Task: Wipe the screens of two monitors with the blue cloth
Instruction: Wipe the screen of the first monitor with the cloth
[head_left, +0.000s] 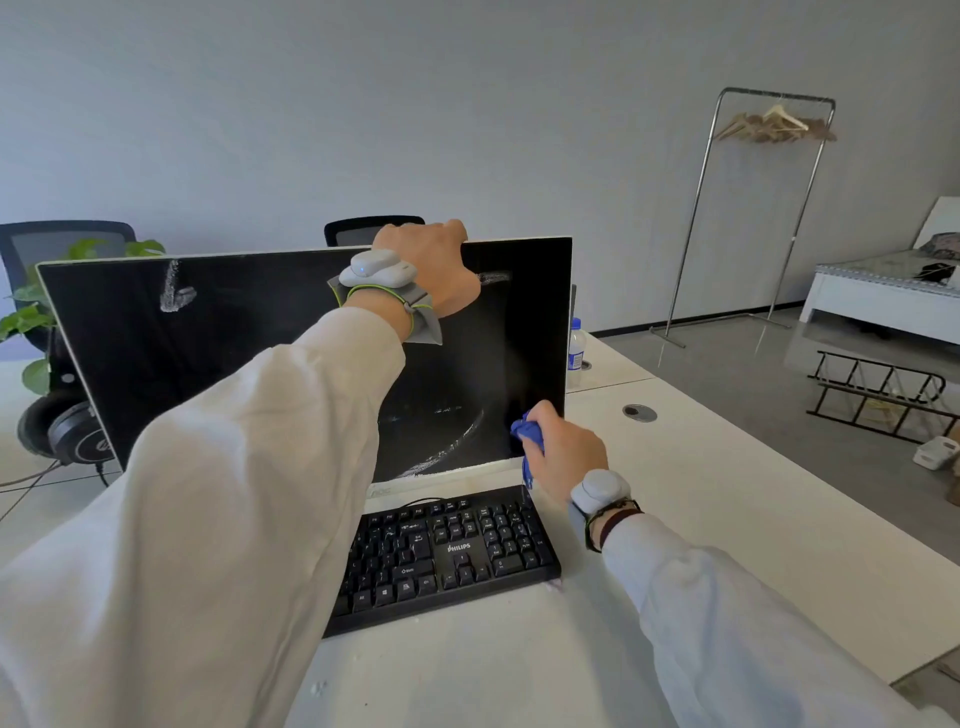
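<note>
Gripping the monitor top, left hand; right hand clutches blue cloth.

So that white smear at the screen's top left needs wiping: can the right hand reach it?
Probably not directly: the right hand holds the cloth at the lower right corner, and the left arm crosses the screen before the smear.

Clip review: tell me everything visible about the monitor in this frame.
The monitor is a wide flat panel with a dark, unlit screen and a thin pale frame, standing on the white desk behind the black keyboard. White smears mark its upper left, upper right and, in an arc, its lower middle. The left hand grips its top edge; the right hand presses the blue cloth against the screen's lower right corner. The left sleeve hides part of it.
</note>
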